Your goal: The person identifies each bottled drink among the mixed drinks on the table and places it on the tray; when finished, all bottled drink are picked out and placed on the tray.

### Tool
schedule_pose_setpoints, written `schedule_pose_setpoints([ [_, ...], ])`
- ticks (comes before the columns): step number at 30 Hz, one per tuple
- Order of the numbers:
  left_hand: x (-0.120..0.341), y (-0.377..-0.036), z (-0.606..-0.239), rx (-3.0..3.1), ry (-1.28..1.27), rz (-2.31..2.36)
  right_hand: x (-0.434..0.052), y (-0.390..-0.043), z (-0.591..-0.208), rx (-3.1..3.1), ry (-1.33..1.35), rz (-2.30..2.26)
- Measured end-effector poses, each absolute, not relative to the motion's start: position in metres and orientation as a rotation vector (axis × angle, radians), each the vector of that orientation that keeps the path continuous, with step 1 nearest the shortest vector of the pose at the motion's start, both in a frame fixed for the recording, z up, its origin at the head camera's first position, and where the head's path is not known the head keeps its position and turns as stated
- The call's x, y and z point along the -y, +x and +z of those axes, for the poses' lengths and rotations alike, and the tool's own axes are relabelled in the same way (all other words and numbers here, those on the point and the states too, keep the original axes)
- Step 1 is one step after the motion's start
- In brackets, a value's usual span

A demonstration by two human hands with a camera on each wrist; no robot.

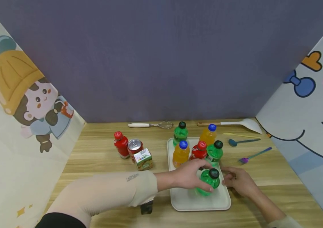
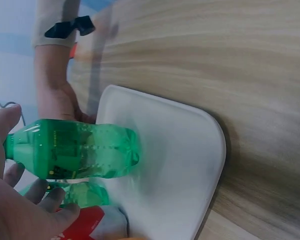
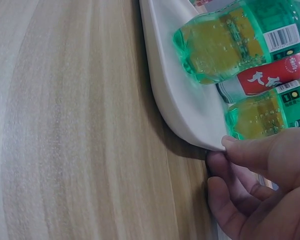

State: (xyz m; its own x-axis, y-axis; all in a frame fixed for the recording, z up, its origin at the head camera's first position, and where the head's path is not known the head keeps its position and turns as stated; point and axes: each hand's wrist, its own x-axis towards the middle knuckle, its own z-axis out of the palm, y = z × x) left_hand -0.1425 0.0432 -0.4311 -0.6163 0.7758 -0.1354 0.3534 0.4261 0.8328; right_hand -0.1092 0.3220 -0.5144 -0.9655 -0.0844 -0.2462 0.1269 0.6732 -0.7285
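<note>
A green soda bottle (image 1: 209, 180) with a black cap stands upright on a white tray (image 1: 186, 200). Around its upper part, my left hand (image 1: 189, 174) has the thumb on the near side and the fingers spread on the far side. The left wrist view shows a gap between the thumb and the bottle's shoulder. My right hand (image 1: 239, 181) pinches the tray's right rim, thumb on top and fingers underneath. Behind the near bottle, the tray bears another green bottle (image 1: 215, 152), a red bottle (image 1: 198, 150) and an orange drink bottle (image 1: 181, 154) with a blue cap.
Left of the tray stand a red bottle (image 1: 121, 145), a red can (image 1: 135, 147) and a small drink carton (image 1: 143, 160). A whisk (image 1: 150, 125) lies at the back. A white ladle (image 1: 244, 124), dark spoon (image 1: 242, 142) and purple-blue fork (image 1: 254, 155) lie to the right.
</note>
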Motion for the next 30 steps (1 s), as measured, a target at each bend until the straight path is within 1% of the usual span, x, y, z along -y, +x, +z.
schedule_pose_setpoints([
  [9,-0.017,-0.134,-0.413,-2.089,0.779,1.251,-0.323,-0.109,-0.515,-2.635,0.021,-1.169],
  [17,0.010,-0.135,-0.383,-2.042,0.821,1.334,-0.324,-0.109,-0.513,-2.635,0.016,-1.149],
  [21,0.031,-0.139,-0.373,-2.102,0.826,1.356,-0.324,-0.109,-0.514,-2.635,0.015,-1.152],
  [30,0.088,-0.148,-0.363,-2.296,0.709,1.469,-0.324,-0.109,-0.515,-2.623,0.021,-1.154],
])
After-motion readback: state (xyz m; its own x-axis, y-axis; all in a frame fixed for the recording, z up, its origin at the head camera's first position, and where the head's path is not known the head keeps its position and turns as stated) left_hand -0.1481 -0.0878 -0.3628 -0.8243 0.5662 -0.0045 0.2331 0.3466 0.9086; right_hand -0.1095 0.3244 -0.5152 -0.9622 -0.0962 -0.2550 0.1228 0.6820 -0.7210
